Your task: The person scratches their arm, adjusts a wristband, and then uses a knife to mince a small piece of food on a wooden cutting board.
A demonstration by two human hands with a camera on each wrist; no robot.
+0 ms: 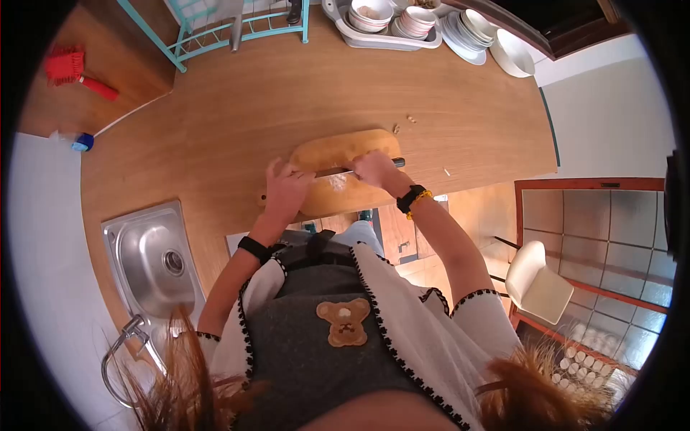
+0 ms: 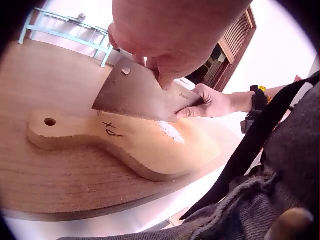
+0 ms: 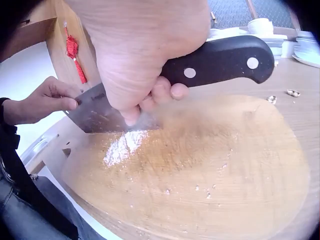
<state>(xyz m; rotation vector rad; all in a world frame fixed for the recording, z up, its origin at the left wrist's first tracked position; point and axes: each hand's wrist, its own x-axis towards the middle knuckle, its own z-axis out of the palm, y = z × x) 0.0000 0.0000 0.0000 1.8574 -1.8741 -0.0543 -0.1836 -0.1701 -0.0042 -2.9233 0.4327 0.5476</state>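
Observation:
A wooden cutting board [image 1: 338, 149] lies on the counter with a hanging hole in its handle, as the left wrist view shows. Across it stands a cleaver [image 2: 142, 95], its broad blade tilted and its edge down at the board. My right hand [image 1: 375, 170] grips it where blade and black handle [image 3: 220, 62] meet, fingers curled, with the handle's end sticking out behind the palm. At the far end of the blade, my left hand [image 1: 289, 190] pinches the spine side between thumb and fingers. A small heap of white crushed crumbs [image 3: 122, 149] sits along the edge, with specks scattered around.
Nutshell-like bits [image 1: 397, 129] lie beyond the board on the wooden counter [image 1: 237, 108]. A steel sink [image 1: 154, 251] is at the left. Along the back stand a turquoise rack [image 1: 244, 32], a basin of bowls [image 1: 392, 39] and stacked plates [image 1: 460, 43]. A chair [image 1: 535, 284] stands at the right.

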